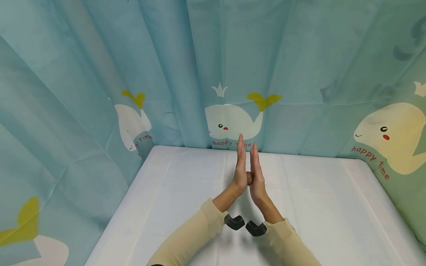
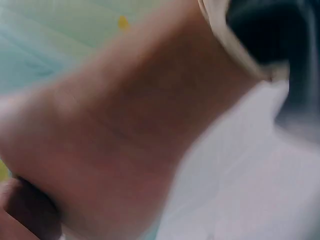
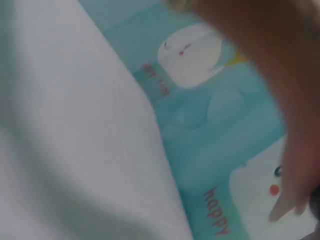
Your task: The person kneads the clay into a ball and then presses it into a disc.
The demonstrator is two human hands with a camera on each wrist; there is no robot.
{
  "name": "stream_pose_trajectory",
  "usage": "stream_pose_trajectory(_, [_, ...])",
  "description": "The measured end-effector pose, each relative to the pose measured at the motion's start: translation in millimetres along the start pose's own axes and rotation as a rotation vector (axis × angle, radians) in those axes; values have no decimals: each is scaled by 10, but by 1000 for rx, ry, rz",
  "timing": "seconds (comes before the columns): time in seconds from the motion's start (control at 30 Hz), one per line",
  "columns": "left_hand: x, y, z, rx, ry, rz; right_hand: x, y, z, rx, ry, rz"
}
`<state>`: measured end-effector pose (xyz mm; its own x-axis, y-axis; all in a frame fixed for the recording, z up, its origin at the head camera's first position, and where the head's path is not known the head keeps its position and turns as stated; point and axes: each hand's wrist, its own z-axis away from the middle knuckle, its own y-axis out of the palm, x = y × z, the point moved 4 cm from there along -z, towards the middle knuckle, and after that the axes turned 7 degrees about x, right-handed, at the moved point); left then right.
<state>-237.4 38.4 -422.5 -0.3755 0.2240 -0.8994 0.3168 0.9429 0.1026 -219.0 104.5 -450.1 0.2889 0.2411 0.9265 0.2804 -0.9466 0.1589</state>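
Above the white table, my left hand [image 1: 240,168] and my right hand [image 1: 257,175] face each other palm to palm, fingers straight and pointing away from me. Between the palms, near their heels, sits a small rounded brown thing [image 1: 249,178]; its kind cannot be told. The fingertips stand slightly apart. In the left wrist view, the blurred left hand [image 2: 95,155] fills much of the picture, with the dark brown thing [image 2: 34,210] at lower left. The right wrist view has the right hand [image 3: 300,155] along the right edge, a dark bit of the thing partly cut off.
A white table [image 1: 186,173] lies under both forearms. Light blue curtains [image 1: 309,74] with printed whales hang behind it and along both sides. Each beige sleeve has a black wrist device [image 1: 234,222] at its cuff.
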Motion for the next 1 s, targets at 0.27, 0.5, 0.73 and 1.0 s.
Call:
stream_pose_trajectory(0.27, [170, -16, 16, 1, -28, -105, 131, 20, 5, -22, -67, 61])
stream_pose_trajectory(0.5, [143, 67, 84, 62, -27, -96, 194, -69, -57, -35, -69, 144])
stream_pose_trajectory(0.73, [37, 119, 124, 75, -45, -26, 60, -187, -77, -6, -35, 140])
stream_pose_trajectory(1.0, [20, 26, 10, -16, -4, -1, 49, -33, -29, 35, -36, 64])
